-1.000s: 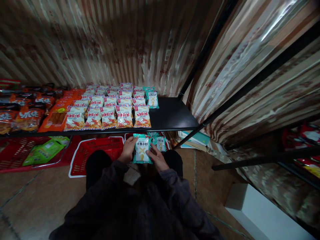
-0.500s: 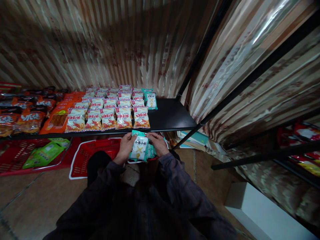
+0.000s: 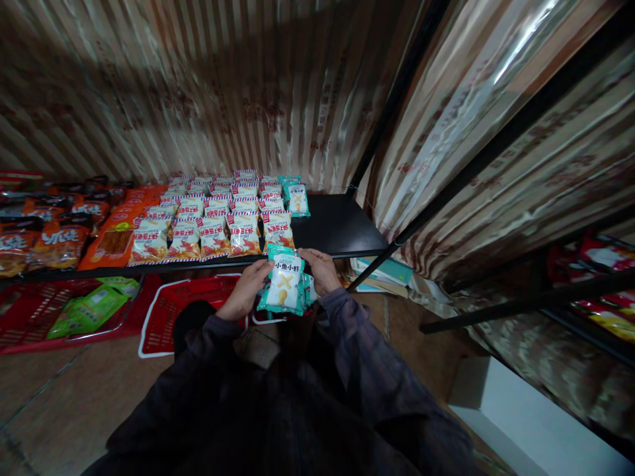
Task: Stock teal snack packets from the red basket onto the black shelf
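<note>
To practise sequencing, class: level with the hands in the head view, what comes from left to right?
Green packs, white-rimmed basket, left hand, held teal pack, right hand, flat stack, red packs.

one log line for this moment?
left hand: holds teal-and-white snack packet | right hand: holds same packet | packet: near black shelf front edge

Teal packet (image 3: pixel 282 284) rises to overlap the shelf's (image 3: pixel 332 225) front edge in view.
Right hand (image 3: pixel 321 271) shifts from packet's lower side to top corner.
</note>
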Available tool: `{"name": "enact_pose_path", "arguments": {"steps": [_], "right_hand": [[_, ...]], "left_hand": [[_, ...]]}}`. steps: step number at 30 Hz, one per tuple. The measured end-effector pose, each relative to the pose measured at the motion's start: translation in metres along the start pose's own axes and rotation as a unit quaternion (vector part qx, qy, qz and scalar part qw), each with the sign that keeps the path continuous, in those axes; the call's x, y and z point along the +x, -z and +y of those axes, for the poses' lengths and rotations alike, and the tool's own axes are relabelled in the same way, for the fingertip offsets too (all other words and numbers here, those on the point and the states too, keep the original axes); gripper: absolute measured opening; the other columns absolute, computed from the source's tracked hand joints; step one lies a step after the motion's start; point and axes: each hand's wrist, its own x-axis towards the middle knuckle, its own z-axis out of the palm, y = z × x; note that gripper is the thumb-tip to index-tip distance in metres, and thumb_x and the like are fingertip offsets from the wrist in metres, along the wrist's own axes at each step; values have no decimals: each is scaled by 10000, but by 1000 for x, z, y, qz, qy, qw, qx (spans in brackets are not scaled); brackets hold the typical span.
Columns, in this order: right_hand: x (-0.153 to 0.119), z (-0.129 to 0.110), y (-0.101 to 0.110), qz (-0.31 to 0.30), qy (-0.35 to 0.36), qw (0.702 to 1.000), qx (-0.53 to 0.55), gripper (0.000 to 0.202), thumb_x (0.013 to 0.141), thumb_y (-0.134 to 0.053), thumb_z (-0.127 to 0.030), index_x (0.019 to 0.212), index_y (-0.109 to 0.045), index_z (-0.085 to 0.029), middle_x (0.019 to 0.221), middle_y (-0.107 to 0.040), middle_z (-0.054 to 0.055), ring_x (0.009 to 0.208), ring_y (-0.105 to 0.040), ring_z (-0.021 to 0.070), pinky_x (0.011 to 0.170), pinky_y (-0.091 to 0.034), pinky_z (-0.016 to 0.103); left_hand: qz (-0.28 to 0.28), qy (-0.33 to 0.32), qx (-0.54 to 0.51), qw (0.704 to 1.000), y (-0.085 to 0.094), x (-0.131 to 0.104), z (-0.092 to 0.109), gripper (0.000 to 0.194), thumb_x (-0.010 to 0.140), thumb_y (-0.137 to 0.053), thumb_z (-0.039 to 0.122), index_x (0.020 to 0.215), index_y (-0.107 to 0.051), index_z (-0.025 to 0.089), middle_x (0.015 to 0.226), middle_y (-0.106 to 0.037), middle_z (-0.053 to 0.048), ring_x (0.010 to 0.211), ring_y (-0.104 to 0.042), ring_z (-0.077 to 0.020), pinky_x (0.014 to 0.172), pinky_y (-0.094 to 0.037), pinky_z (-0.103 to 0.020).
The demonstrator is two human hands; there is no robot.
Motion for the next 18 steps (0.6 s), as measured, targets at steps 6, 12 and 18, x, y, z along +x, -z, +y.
{"name": "enact_pose_path", "arguments": {"steps": [6,12,18], "right_hand": [[12,-11,9,45,29,999,-2,246,447,-788,-338,527,-620,-177,502,-594,-55,485,-515,88,501,-387,222],[25,-18,17,52,19,998,13,250,436,-792,-315,567,-630,-176,517,-619,-38,506,-550,119,497,-423,241],[31,-25,18,54,22,998,24,222,459,-778,-301,570,-628,-180,502,-610,-54,484,-541,109,472,-416,230]], "left_hand": [[-38,-4,-20,999,-1,-5,-6,323,628,-739,384,862,-689,167,982,-700,-89,878,-629,-221,673,-486,-258],[-95,19,-39,995,-4,-15,-9,537,638,-770,357,1119,-629,166,1084,-677,-119,967,-632,-244,788,-496,-320],[-77,-22,-44,996,-11,-22,-10,620,615,-783,377,1171,-613,162,1131,-663,-109,1037,-609,-263,879,-486,-367]]}}
